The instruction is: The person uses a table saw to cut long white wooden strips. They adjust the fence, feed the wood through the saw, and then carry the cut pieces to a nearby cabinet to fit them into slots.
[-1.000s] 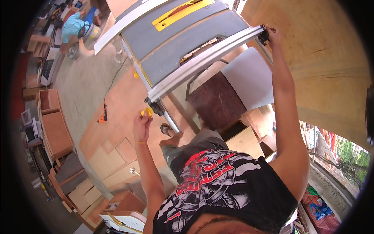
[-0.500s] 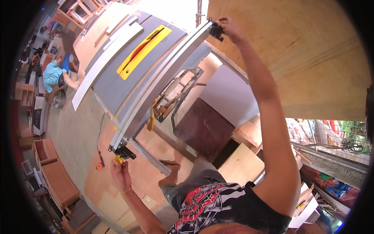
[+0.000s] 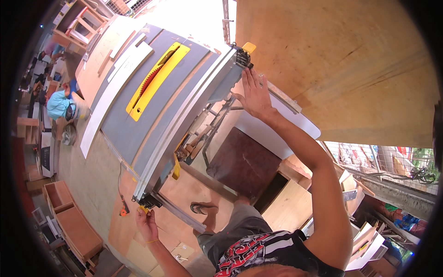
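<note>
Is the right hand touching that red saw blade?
Apart. The head view shows the right hand near the metal rail, with that rail and grey table between it and the saw blade.

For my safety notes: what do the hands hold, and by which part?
The left hand pinches the metal rail by its left yellow lever; the right hand is open, holding nothing.

Red lettering [image 3: 244,254] across black shirt [image 3: 272,247], bent by folds; no words clearly readable.
</note>
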Demonstrator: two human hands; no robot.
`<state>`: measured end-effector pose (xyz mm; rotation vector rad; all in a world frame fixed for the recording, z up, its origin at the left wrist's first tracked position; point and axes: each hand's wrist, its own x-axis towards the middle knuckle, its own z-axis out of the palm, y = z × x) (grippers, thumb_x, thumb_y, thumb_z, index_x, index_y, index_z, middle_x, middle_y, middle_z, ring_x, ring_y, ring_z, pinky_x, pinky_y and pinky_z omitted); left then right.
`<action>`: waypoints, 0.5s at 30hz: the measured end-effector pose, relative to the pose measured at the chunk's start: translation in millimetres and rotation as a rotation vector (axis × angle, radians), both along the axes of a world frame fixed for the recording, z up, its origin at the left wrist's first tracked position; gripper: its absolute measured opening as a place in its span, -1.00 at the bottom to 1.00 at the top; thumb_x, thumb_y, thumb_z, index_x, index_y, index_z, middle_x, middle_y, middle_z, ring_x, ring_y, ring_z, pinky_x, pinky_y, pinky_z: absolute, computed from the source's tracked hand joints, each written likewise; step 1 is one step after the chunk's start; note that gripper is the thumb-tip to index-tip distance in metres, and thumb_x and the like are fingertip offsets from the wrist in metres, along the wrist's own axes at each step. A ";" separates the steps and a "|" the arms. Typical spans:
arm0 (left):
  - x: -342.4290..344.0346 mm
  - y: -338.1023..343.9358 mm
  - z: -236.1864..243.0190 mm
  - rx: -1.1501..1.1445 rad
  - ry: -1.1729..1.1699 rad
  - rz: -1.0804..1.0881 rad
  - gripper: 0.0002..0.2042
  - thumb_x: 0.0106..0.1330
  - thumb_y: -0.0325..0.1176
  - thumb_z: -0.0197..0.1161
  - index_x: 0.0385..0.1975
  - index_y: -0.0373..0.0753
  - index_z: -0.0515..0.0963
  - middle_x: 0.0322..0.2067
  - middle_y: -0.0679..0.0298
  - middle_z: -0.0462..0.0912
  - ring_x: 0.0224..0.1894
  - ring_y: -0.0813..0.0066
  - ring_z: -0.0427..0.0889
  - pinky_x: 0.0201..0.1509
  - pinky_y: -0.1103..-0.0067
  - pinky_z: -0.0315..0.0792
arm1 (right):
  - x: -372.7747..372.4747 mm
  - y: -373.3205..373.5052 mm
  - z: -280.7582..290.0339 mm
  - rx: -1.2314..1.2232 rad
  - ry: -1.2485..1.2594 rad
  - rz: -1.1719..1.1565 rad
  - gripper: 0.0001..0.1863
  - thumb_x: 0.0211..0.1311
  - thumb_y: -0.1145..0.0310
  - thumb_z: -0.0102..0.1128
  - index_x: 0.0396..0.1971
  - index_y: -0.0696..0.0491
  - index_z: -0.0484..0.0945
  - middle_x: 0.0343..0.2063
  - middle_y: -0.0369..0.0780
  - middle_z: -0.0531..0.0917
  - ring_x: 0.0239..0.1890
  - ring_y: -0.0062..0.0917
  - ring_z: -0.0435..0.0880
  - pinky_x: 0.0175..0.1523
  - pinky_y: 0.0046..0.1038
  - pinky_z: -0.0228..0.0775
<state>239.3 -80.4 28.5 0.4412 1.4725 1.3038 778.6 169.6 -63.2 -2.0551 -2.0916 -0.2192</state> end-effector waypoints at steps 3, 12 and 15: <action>7.6 3.9 6.5 -0.003 -0.012 -0.005 -0.87 0.52 -0.32 0.16 -0.21 -0.24 0.45 -0.39 0.39 0.50 -0.36 0.66 0.51 0.01 0.55 0.61 | 28.5 -4.9 5.2 -0.177 -0.045 -0.072 -0.16 0.48 -0.24 -0.28 0.54 0.03 -0.05 0.52 -0.11 0.06 0.57 -0.24 -0.06 0.51 0.13 -0.18; 6.3 -6.0 6.1 0.013 0.003 -0.076 -0.82 0.52 -0.33 0.15 -0.04 -0.28 0.46 -0.21 0.30 0.56 -0.22 0.59 0.56 0.08 0.47 0.56 | 86.4 -7.7 4.8 -0.138 0.021 -0.525 -0.11 0.42 -0.36 -0.28 0.41 0.11 0.26 0.40 0.09 0.24 0.44 0.01 0.20 0.43 0.19 -0.03; 33.4 26.3 28.1 0.033 0.064 -0.047 -0.71 0.53 -0.35 0.11 0.14 -0.34 0.42 -0.03 0.18 0.55 -0.03 0.45 0.58 0.09 0.45 0.54 | 72.8 15.0 -42.2 0.172 -0.260 -0.272 -0.25 0.43 -0.22 -0.05 0.26 0.17 0.43 0.22 0.12 0.47 0.26 0.05 0.44 0.33 0.11 0.22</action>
